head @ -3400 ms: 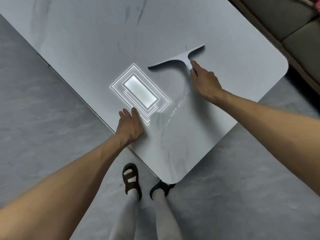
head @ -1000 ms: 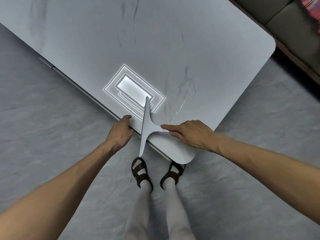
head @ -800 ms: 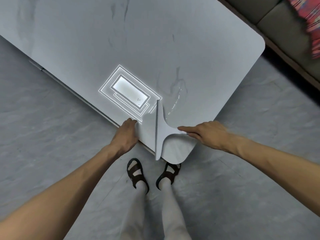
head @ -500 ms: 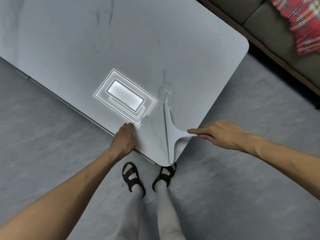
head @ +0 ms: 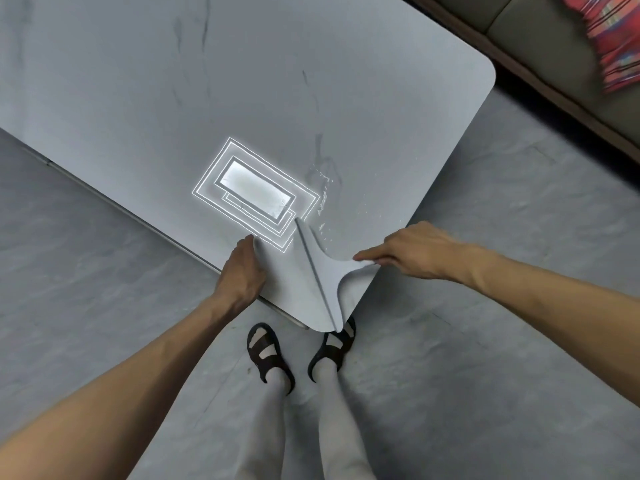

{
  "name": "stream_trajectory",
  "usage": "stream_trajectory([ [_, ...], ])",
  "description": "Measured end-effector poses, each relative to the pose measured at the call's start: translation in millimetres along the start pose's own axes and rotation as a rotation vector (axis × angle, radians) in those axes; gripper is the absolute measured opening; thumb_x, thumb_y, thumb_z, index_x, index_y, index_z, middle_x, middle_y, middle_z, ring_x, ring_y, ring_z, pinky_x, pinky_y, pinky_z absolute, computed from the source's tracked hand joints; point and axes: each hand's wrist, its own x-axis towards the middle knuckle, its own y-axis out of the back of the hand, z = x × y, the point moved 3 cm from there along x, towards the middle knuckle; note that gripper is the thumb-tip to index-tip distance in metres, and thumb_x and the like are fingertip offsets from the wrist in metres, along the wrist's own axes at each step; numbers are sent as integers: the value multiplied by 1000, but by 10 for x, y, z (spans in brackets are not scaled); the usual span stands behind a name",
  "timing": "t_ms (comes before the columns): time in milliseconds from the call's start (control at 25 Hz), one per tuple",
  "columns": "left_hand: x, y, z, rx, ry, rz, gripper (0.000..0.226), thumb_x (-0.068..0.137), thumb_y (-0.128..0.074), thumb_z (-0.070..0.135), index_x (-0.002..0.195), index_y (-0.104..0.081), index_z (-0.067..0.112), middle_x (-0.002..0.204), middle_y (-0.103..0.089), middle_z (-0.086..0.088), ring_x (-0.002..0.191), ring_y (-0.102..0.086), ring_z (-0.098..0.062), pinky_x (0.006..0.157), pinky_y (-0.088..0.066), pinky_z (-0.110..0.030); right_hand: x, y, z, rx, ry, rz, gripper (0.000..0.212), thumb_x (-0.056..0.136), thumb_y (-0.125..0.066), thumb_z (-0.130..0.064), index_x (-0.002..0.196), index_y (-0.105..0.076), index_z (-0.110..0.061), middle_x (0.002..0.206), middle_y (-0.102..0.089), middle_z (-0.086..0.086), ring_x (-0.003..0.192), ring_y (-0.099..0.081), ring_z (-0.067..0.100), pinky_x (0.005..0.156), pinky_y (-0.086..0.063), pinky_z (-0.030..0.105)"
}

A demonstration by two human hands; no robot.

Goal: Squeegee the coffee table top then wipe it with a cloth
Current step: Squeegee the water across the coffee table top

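A grey marble-look coffee table top (head: 311,81) fills the upper part of the view, with its near corner pointing at my feet. A pale grey squeegee (head: 322,268) lies on that corner, its blade running from near the light reflection down to the corner's tip. My right hand (head: 412,251) grips the squeegee's handle at the table's right edge. My left hand (head: 242,268) rests on the table's near edge, fingers on the top, holding nothing. Water droplets (head: 325,188) sit on the surface just beyond the blade. No cloth for wiping is identifiable.
A bright ceiling-light reflection (head: 256,192) shines on the table. A dark sofa (head: 554,46) with a red striped fabric (head: 609,36) on it stands at the upper right. My feet in dark sandals (head: 266,351) stand on the grey floor under the corner.
My right hand has drawn the squeegee from the table's middle back to the near corner, then shifted it rightwards along the corner. My left hand slid from the top to the near edge.
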Motion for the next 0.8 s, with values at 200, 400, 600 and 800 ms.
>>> stream_trajectory([
  [200, 12, 70, 45, -105, 65, 83, 53, 84, -42, -3, 135, -38, 7, 134, -52, -19, 117, -53, -38, 87, -43, -38, -141, 218, 199, 91, -94, 110, 36, 96, -28, -58, 129, -33, -71, 111, -69, -20, 99, -64, 14, 59, -28, 23],
  [400, 152, 318, -94, -202, 248, 175, 63, 86, -43, -5, 145, -27, 11, 140, -49, -20, 124, -50, -40, 96, -43, -40, 627, 480, -267, 219, -77, 157, 36, 97, -32, -54, 131, -36, -67, 131, -61, -20, 115, -58, 17, 76, -36, 30],
  [600, 262, 478, -132, -200, 283, 190, 62, 84, -41, 0, 144, -29, 12, 135, -52, -22, 119, -51, -41, 94, -43, -40, 1095, 480, -500, 297, -73, 178, 36, 101, -31, -49, 133, -40, -62, 130, -62, -18, 115, -57, 20, 82, -41, 32],
  [800, 336, 318, 128, -173, 183, 72, 55, 91, -44, 6, 144, -30, 9, 143, -46, -18, 126, -48, -39, 101, -42, -43, 684, 304, 100, 296, -230, 254, 38, 101, -30, -48, 136, -36, -61, 137, -57, -17, 118, -57, 23, 79, -39, 32],
])
